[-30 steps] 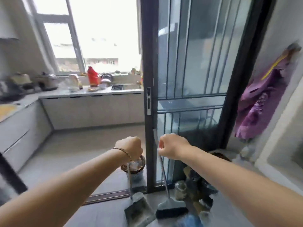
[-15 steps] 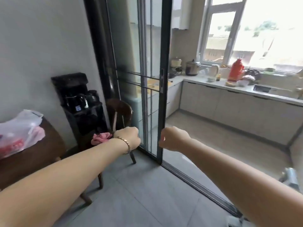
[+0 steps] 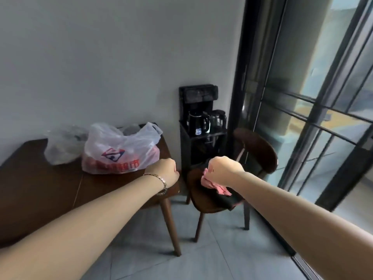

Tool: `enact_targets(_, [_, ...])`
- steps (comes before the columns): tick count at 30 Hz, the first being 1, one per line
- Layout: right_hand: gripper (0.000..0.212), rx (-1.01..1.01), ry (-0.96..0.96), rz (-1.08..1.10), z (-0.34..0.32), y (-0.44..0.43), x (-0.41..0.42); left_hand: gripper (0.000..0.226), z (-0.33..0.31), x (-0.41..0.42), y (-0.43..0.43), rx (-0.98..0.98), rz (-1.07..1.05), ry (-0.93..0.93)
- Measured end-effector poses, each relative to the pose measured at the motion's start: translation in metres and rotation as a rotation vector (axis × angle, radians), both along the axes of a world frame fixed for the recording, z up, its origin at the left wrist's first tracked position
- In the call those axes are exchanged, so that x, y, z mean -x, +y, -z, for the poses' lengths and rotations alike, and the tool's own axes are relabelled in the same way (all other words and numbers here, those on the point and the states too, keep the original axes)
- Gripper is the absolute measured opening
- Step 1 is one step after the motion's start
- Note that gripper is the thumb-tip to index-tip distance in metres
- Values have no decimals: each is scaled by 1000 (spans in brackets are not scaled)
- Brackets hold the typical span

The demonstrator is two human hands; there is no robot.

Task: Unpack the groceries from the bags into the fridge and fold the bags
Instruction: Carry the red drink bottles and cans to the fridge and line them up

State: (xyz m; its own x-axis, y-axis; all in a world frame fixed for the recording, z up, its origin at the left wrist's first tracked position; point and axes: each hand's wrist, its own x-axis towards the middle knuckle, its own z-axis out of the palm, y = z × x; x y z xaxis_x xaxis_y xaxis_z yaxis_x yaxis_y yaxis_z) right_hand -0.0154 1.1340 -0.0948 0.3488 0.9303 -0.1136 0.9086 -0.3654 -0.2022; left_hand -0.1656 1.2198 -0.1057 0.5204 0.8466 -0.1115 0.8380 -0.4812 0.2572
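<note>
Swung left over the last second: away from the kitchen and the broom corner, past the sliding door (image 3: 314, 110), now facing the table (image 3: 40, 188) at near left. Found the groceries: white printed bag (image 3: 119, 152) on the table's far right end, bulging with something red, plus a clear bag (image 3: 62, 146) just behind it to the left. Holding nothing in left hand (image 3: 164, 170) or right hand (image 3: 221, 170); both curled into empty fists, raised just right of the printed bag, not touching it. Right fist merely in front of a pink cloth (image 3: 210, 183) on the chair (image 3: 260, 150), no grip on it. No fridge in sight. Nothing unpacked yet. Probably next: grab the printed bag.
</note>
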Motion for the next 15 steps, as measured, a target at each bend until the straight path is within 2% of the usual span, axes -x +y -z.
enact_targets(4, [25, 5, 14, -137, 9, 107, -11, 14, 4, 0, 79, -85, -118, 17])
enact_targets(8, [21, 9, -29, -291, 10, 218, -10, 27, -8, 4, 161, -77, -213, 73])
enact_targets(11, [20, 0, -43, -365, 14, 289, 5, 27, -8, 21, 215, -56, -316, 55])
enact_targets(15, [24, -20, -9, -396, 36, 365, 31, 20, 7, 54, 277, -124, -388, 10])
